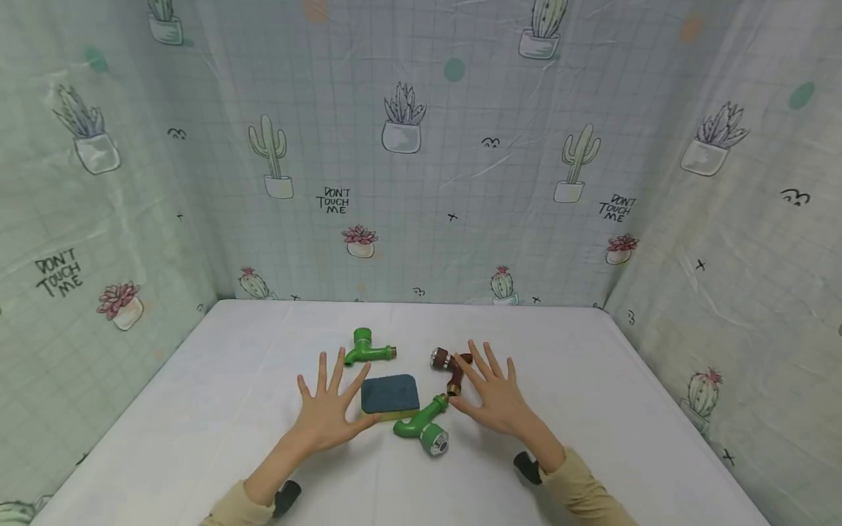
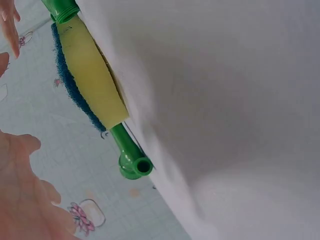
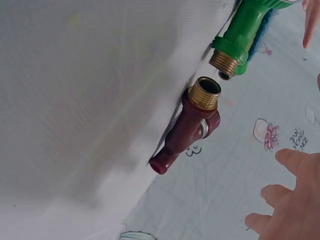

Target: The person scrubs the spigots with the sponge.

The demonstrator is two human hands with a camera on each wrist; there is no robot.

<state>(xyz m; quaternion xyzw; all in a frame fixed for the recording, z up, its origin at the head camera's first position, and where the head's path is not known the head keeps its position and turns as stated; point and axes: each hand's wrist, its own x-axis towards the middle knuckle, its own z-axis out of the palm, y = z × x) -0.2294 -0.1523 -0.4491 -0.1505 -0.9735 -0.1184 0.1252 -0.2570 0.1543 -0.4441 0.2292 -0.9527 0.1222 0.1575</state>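
My left hand is held with its fingers spread, left of a sponge with a dark blue top and yellow body. Its thumb tip overlaps the sponge's near edge in the head view. Fingers spread too, my right hand is by a dark red tap with a brass threaded end; its fingertips overlap that tap in the head view. Between the hands lies a green tap, in front of the sponge. Another green tap lies behind the sponge. Neither hand grips anything.
A white table bears all these things. Behind it and at both sides hangs a pale cloth printed with cacti and lettering. Black wrist straps show below the sleeves.
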